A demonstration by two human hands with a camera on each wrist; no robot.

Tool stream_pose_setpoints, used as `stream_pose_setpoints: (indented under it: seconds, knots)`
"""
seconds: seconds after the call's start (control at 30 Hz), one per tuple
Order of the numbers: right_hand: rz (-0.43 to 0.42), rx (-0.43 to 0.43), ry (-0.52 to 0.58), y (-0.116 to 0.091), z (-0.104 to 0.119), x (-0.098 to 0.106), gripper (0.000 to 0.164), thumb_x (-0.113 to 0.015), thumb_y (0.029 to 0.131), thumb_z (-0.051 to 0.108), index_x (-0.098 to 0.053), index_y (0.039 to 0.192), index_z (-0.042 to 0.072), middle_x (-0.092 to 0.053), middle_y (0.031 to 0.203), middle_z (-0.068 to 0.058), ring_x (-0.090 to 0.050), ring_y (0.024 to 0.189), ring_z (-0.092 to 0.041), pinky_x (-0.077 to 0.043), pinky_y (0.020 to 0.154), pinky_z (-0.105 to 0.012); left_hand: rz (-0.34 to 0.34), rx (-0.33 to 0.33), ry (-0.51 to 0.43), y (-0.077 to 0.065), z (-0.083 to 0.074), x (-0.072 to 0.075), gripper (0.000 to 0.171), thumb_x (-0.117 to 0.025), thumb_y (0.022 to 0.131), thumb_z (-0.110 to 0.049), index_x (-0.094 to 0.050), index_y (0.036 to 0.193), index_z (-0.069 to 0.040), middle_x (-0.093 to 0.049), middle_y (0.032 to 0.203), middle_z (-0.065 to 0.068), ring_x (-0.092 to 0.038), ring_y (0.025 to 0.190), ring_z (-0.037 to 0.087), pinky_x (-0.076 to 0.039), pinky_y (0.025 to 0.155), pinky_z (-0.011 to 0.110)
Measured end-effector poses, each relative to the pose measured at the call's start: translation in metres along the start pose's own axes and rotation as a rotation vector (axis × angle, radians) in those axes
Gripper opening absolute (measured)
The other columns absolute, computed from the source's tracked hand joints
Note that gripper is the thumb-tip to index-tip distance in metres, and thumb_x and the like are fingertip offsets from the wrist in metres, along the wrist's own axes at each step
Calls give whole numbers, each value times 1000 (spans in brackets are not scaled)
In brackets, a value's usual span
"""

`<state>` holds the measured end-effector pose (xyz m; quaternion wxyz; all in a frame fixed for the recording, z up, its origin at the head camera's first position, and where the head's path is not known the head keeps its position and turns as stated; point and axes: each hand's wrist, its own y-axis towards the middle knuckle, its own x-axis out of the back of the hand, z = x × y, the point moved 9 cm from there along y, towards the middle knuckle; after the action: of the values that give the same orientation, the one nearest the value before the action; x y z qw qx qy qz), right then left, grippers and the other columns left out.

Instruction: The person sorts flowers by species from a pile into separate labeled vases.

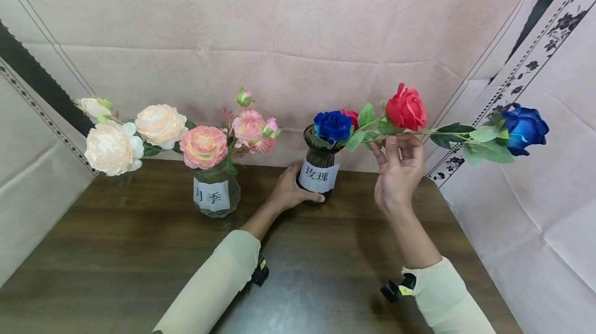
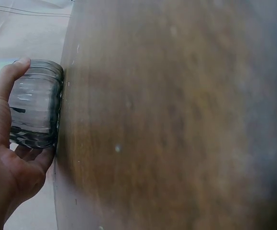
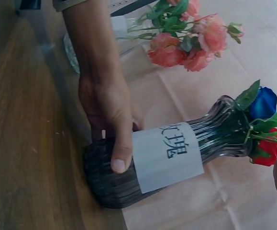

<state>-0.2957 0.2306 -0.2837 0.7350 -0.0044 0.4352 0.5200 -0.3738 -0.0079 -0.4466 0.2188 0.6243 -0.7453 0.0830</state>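
A dark ribbed glass vase (image 1: 321,155) with a white paper label stands on the table, a blue rose (image 1: 332,126) and red roses at its mouth. My left hand (image 1: 291,189) grips the vase low down, thumb across its front; in the left wrist view the thumb lies on the glass (image 2: 35,103). My right hand (image 1: 399,173) pinches the stem of another blue rose (image 1: 526,130), whose bloom points right while the stem runs left toward the vase mouth. A tall red rose (image 1: 406,107) leans out just above the right hand's fingers.
On the left, a clear glass vase (image 1: 234,197) with a white label holds pink roses (image 1: 203,146) and cream-white roses (image 1: 114,148). Pale cloth (image 1: 298,18) hangs behind and at both sides of the brown wooden table (image 1: 139,256).
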Motion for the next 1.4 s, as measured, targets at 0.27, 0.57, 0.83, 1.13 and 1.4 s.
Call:
stream_pose_setpoints:
  seconds: [0.27, 0.57, 0.83, 1.13, 1.4]
  knots:
    - [50, 39, -121, -12, -15, -10, 17, -69, 107, -6, -69, 120, 5, -79, 107, -4, -78, 98, -16, -71, 90, -33, -7, -4, 4, 1, -2, 2, 114, -109, 73, -33, -50, 168, -13, -59, 165, 13, -56, 154, 36, -44, 132, 59]
    - [83, 50, -446, -27, -42, -15, 15, -75, 103, -7, -77, 113, 4, -74, 95, 8, -69, 82, -10, -65, 76, -23, -13, -10, 6, 1, -1, 0, 112, -109, 72, -35, -53, 166, -12, -62, 160, 14, -59, 150, 36, -47, 130, 58]
    - [90, -19, -483, -36, -52, -11, 15, -79, 105, 5, -81, 118, -2, -71, 85, 3, -68, 74, -9, -63, 70, -22, -11, -25, 17, 0, -5, -1, 110, -109, 72, -34, -55, 164, -11, -64, 158, 15, -61, 147, 36, -48, 128, 57]
    - [86, -75, -550, -46, -50, 21, 30, -76, 109, 13, -78, 130, -9, -79, 94, 8, -73, 82, -12, -67, 77, -24, 24, -5, 16, -3, -3, -6, 113, -108, 76, -35, -47, 168, -13, -61, 162, 14, -60, 149, 34, -47, 130, 58]
    - [93, -198, -637, -43, -53, 56, 24, -71, 111, 8, -79, 125, -10, -82, 94, 9, -74, 79, -8, -67, 74, -25, 57, 81, 22, -13, -7, 6, 128, -106, 77, -43, -32, 176, -10, -49, 174, 16, -48, 162, 38, -42, 134, 60]
